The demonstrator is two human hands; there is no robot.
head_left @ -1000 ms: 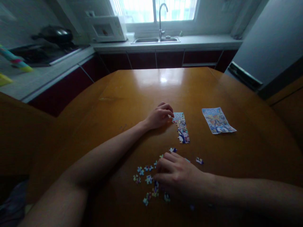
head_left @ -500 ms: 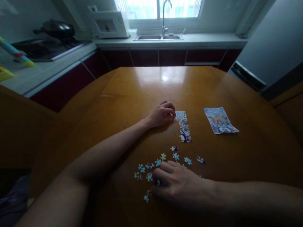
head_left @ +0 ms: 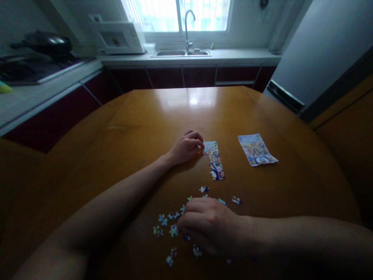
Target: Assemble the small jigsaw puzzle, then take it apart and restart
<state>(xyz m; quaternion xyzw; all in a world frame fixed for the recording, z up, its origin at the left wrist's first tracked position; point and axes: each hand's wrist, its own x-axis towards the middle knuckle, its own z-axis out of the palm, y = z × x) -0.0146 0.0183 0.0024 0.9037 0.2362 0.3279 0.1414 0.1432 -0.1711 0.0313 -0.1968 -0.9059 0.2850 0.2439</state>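
A partly built jigsaw puzzle [head_left: 216, 160] lies flat on the wooden table as a narrow, ragged-edged strip. My left hand [head_left: 188, 147] rests at its upper left corner, fingers bent and fingertips against the edge. Closer to me, my right hand [head_left: 208, 221] is over the loose pieces, its fingers curled down and together. Whatever is under or between those fingertips is hidden. Around it lie several loose jigsaw pieces, among them a white and dark blue piece [head_left: 204, 189], a pale blue piece [head_left: 173, 230] and a dark piece [head_left: 197, 251].
A creased picture sheet [head_left: 258, 151] lies right of the puzzle. The wooden table [head_left: 163, 116] has a rounded outline. Beyond it are a counter with a sink [head_left: 169, 53], a microwave [head_left: 118, 39], and a black pan [head_left: 46, 42] on the stove at left.
My right hand has moved slightly away from me across the loose pieces, uncovering a dark piece near its wrist side. My left hand stays at the puzzle's corner. The camera view has shifted.
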